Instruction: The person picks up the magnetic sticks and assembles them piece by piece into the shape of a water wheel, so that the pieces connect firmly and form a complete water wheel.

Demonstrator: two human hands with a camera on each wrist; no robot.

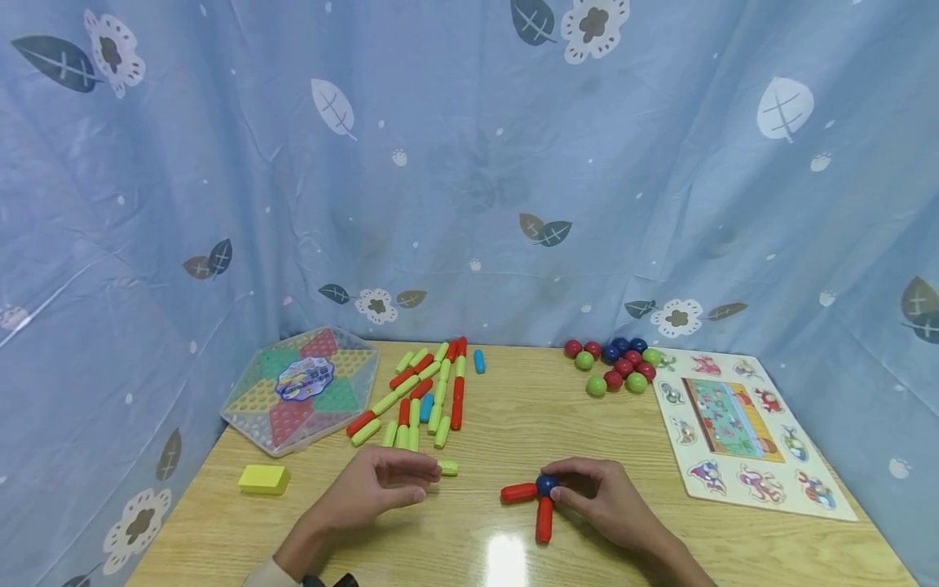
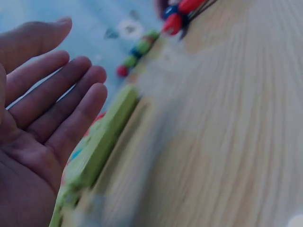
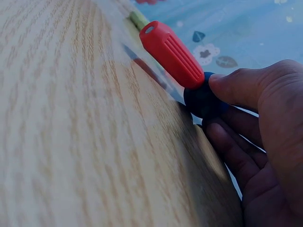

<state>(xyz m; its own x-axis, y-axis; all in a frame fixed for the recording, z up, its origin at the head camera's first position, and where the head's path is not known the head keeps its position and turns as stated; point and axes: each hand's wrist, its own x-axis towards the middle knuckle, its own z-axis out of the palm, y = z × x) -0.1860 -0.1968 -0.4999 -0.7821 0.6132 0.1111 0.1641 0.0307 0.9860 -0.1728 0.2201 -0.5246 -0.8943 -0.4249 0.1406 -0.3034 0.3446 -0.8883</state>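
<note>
My right hand pinches a dark blue ball on the wooden table. Two red rods are stuck to the ball: one points left, the other points toward me. In the right wrist view my thumb and fingers grip the ball with a red rod jutting from it. My left hand hovers over the table with its fingers straight and holds nothing; a short green rod lies just past its fingertips. In the left wrist view the palm faces up beside a blurred green rod.
A pile of red, green and blue rods lies behind the left hand. Red, blue and green balls cluster at the back right. A hexagonal peg board, a yellow block and a picture puzzle board flank the work area.
</note>
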